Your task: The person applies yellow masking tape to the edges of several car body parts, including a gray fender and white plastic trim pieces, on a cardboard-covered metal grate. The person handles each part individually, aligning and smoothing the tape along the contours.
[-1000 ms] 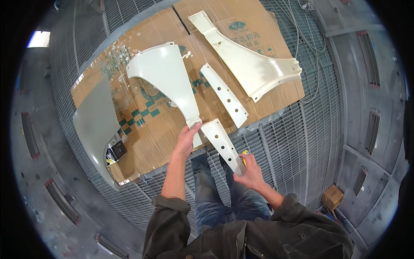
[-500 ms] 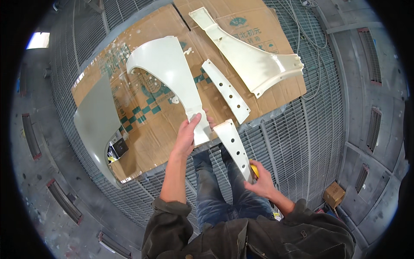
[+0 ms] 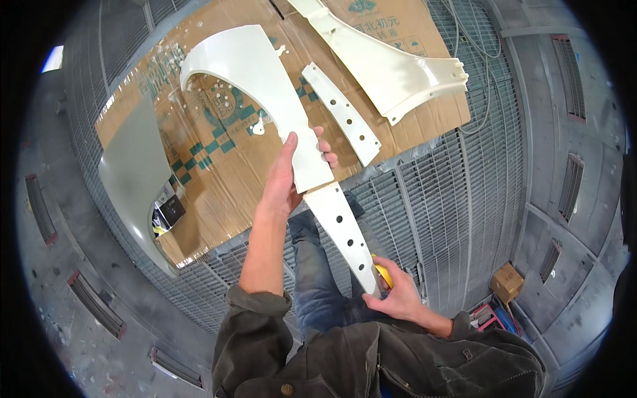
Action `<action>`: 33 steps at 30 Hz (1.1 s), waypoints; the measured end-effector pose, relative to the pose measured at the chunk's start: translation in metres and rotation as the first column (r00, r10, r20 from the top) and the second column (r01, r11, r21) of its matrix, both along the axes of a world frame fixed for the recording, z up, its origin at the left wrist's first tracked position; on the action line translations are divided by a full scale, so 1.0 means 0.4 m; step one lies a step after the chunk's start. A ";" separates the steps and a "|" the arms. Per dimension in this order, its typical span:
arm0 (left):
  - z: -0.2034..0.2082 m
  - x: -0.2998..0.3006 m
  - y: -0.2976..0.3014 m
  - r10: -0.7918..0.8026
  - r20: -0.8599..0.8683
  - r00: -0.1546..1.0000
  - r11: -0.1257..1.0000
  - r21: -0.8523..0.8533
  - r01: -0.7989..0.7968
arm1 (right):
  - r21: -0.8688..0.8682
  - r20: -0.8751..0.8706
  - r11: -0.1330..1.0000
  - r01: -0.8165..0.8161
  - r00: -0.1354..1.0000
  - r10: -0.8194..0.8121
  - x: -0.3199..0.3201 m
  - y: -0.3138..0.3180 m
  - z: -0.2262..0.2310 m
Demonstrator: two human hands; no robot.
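My left hand is closed round the narrow end of a white fender, thumb on top and fingertips at the right edge. The fender's wide arched end is over the cardboard. My right hand grips the near end of a long white strip with round holes. A yellow object shows between that hand and the strip; its kind is hidden. The strip's far end meets the fender's narrow end, in line with it; whether they touch I cannot tell. A similar holed strip lies on the cardboard.
Flattened cardboard covers the raised surface ahead. A cream fender lies at far right, and a grey fender at left. Metal grating spreads below. Hoses hang at right; a small carton is at lower right.
The view has shifted, so the cardboard sits higher. My right hand has brought the holed strip leftward, from beside the fender's narrow end to just below it. Both grips stay closed.
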State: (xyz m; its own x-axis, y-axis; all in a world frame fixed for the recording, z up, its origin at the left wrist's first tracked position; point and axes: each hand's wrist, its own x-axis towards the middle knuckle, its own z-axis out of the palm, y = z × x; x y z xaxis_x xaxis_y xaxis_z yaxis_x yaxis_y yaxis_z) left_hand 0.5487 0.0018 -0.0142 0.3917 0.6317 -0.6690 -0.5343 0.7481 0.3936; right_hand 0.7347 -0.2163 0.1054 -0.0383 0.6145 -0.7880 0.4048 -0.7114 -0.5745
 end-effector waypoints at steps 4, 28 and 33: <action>0.007 0.011 0.005 -0.037 -0.003 0.999 0.999 0.036 0.037 | 0.079 0.006 0.996 0.045 0.999 -0.045 -0.022 -0.008 -0.009; 0.092 0.043 0.064 -0.012 0.020 1.000 0.999 0.053 0.011 | -0.012 -0.180 0.973 0.232 0.956 -0.231 -0.018 -0.003 0.048; 0.109 0.064 0.097 -0.058 -0.061 0.996 0.994 0.084 0.063 | -0.046 -0.343 0.943 0.329 0.881 -0.325 0.020 -0.002 0.051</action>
State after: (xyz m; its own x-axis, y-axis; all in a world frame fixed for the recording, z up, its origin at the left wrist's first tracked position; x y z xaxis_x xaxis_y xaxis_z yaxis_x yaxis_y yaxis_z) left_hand 0.5742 0.0407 0.0295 0.3926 0.6642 -0.6361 -0.4630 0.7404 0.4873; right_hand 0.7427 -0.2169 0.1258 -0.0984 0.6491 -0.7543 -0.0722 -0.7607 -0.6451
